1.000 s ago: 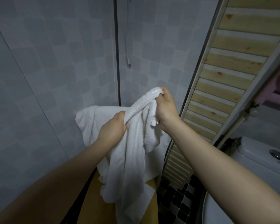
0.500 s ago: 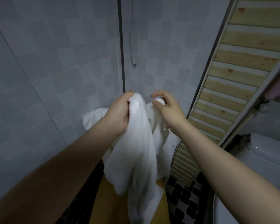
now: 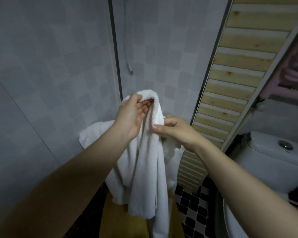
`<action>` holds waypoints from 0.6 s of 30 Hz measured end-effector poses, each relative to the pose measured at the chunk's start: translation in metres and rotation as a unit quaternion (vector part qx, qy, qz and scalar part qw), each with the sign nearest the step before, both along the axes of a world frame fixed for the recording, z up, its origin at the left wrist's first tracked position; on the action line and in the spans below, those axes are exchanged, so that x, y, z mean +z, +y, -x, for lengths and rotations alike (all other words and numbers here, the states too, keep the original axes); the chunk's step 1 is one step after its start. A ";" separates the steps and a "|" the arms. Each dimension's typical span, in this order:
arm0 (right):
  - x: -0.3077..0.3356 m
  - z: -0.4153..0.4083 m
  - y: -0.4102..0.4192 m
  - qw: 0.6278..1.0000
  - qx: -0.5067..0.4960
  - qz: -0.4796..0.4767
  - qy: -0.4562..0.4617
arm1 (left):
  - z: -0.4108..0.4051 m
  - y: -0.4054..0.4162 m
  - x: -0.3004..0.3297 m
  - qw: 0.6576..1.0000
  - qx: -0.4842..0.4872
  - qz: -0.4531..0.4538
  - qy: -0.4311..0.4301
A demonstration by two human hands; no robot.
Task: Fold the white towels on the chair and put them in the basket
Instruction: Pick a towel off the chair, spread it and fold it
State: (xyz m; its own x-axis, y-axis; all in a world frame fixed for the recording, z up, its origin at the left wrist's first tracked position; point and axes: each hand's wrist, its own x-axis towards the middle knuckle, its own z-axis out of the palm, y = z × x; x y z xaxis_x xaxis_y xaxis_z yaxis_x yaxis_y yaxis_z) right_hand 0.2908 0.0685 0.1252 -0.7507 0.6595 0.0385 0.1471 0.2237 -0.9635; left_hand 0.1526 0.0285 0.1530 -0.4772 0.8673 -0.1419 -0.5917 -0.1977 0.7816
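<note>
The left hand [image 3: 131, 115] pinches the top of the white towel [image 3: 144, 162] hanging above the chair [image 3: 120, 220], the right hand [image 3: 172, 129] nips its edge, and each should probably find one corner before folding.

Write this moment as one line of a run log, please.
stage: unfolded | left hand: holds towel top | right hand: pinches towel edge | second towel: on chair | basket: unseen
</note>
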 end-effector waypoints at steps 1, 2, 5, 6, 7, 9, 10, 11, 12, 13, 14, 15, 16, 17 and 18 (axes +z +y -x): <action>-0.002 -0.003 0.001 0.999 0.008 0.003 -0.040 | 0.004 0.002 0.002 1.000 0.004 -0.012 -0.017; -0.005 -0.006 0.003 0.997 0.012 0.003 -0.080 | 0.009 0.005 0.004 0.999 0.007 -0.024 -0.032; -0.009 -0.013 0.003 0.992 0.003 0.039 -0.121 | 0.017 0.009 0.012 0.997 0.001 -0.059 -0.055; -0.007 -0.013 0.003 0.993 -0.022 0.065 -0.093 | 0.018 0.010 0.012 0.996 -0.012 -0.068 -0.048; -0.005 -0.012 0.003 0.993 -0.057 0.089 -0.057 | 0.017 0.010 0.010 0.997 -0.033 -0.069 -0.032; -0.003 -0.005 0.004 0.987 -0.116 0.115 0.000 | 0.010 0.008 0.001 0.997 -0.069 -0.017 0.041; -0.004 0.000 0.003 0.983 -0.137 0.122 0.018 | 0.005 0.005 -0.006 0.990 -0.073 0.026 0.121; -0.005 0.006 0.001 0.978 -0.156 0.137 0.034 | 0.001 -0.001 -0.014 0.969 -0.069 0.060 0.230; -0.007 0.011 -0.001 0.971 -0.174 0.156 0.050 | -0.003 -0.006 -0.025 0.929 -0.059 0.078 0.358; -0.007 0.015 -0.004 0.961 -0.187 0.188 0.071 | -0.006 -0.012 -0.034 0.876 -0.050 0.084 0.472; -0.009 0.020 -0.005 0.948 -0.194 0.231 0.098 | -0.008 -0.018 -0.044 0.828 -0.045 0.086 0.552; -0.010 0.025 -0.007 0.933 -0.197 0.275 0.123 | -0.010 -0.024 -0.051 0.800 -0.043 0.086 0.592; -0.011 0.029 -0.007 0.919 -0.202 0.308 0.142 | -0.010 -0.027 -0.057 0.798 -0.041 0.096 0.593; -0.011 0.032 -0.007 0.910 -0.208 0.325 0.149 | -0.010 -0.030 -0.059 0.815 -0.039 0.110 0.567; -0.012 0.036 -0.005 0.909 -0.214 0.327 0.145 | -0.007 -0.032 -0.062 0.836 -0.035 0.125 0.533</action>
State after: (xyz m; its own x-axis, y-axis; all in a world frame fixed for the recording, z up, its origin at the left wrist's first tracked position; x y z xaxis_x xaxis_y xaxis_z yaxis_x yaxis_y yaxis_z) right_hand 0.2545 0.0633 0.1135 -0.4400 0.8419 -0.3125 -0.1948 -0.4292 -0.8819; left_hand 0.1601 -0.0035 0.0911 -0.3971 0.9053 0.1509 0.4642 0.0563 0.8839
